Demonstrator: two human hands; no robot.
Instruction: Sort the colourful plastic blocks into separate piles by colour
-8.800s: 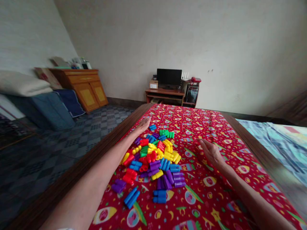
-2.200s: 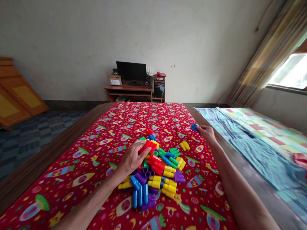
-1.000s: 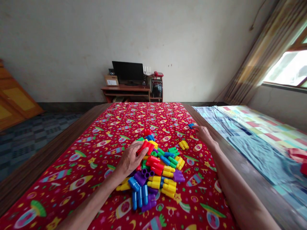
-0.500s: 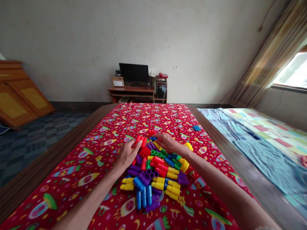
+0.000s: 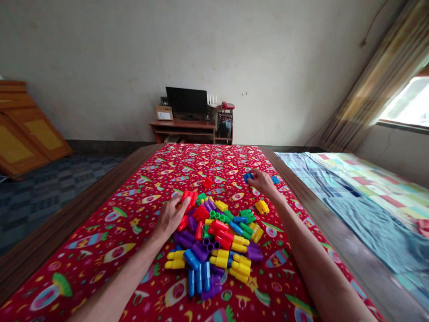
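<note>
1. Multicoloured hollow plastic blocks (image 5: 217,241) lie heaped at mid-cloth. They look light, stiff and smooth-walled; take hold on the barrel sides.
2. The left hand (image 5: 170,218) closes over a red block (image 5: 188,199) at the heap's far-left edge.
3. The right hand (image 5: 264,183) is beyond the heap, fingertips at a blue block (image 5: 248,177); whether they grip it cannot be told.
4. Red printed cloth (image 5: 288,286) extends past the heap on both sides, bordered by a wooden table edge (image 5: 56,232).

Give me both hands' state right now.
Left hand: closed, apparently holding a red plastic block.
Right hand: closed, holding a blue plastic block.
</note>
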